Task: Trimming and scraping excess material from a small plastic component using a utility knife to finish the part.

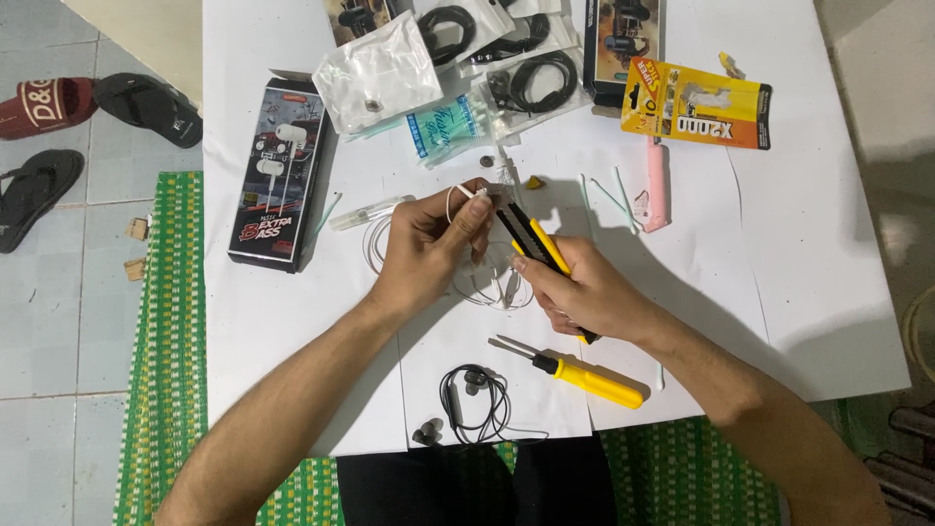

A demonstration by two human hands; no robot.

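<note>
Near the desk's (pixel 779 244) middle: trimming thin white earphone wire (pixel 454 200).
Left hand (pixel 429 248) fingers pinch the wire; right hand (pixel 584 292) fingers clamp the yellow-black utility knife (pixel 534 244), blade against it.

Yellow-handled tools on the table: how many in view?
2. A yellow utility knife held in the right hand, its tip by the white cable pinched in the left hand. A yellow screwdriver lies on the white table nearer the person. Others may be hidden under packaging.
</note>
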